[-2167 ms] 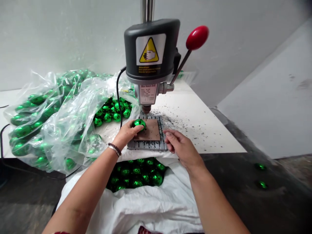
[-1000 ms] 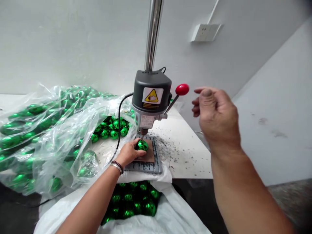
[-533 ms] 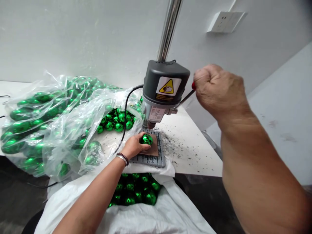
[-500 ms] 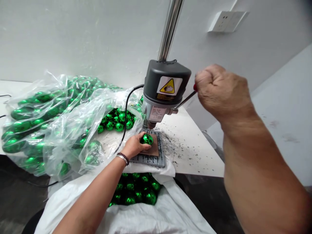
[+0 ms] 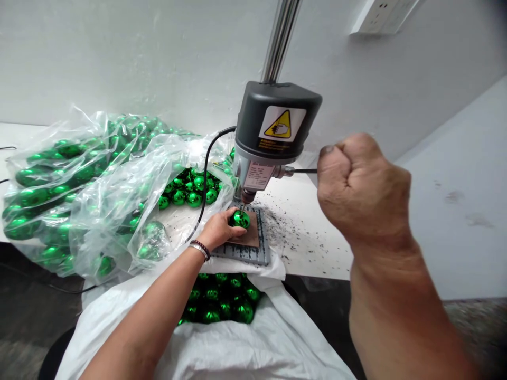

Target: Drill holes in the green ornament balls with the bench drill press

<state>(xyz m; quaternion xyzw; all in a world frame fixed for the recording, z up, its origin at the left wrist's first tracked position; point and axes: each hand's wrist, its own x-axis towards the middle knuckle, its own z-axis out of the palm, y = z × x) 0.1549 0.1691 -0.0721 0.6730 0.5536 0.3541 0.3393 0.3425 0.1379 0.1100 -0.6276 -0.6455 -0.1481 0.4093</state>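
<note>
A shiny green ball (image 5: pixel 241 219) is pinched between the thumb and fingers of my left hand (image 5: pixel 218 229). It rests on a brown board (image 5: pixel 250 237) over the grey drill press base (image 5: pixel 262 253). The drill press (image 5: pixel 277 124) stands above, and its thin bit meets the top of the ball. My right hand (image 5: pixel 358 184) is closed in a fist round the lever (image 5: pixel 304 171) at the machine's right side; the lever's end is hidden in the fist.
Clear plastic bags (image 5: pixel 91 211) of green balls cover the table's left side. More green balls (image 5: pixel 224 301) lie in white cloth (image 5: pixel 237 353) below the table edge. Dark shavings litter the white table (image 5: pixel 320 250). A black cable (image 5: pixel 206 179) hangs beside the drill.
My right hand has moved down with the lever, which is now about level. The drill bit has come down onto the ball. The camera view has shifted slightly.
</note>
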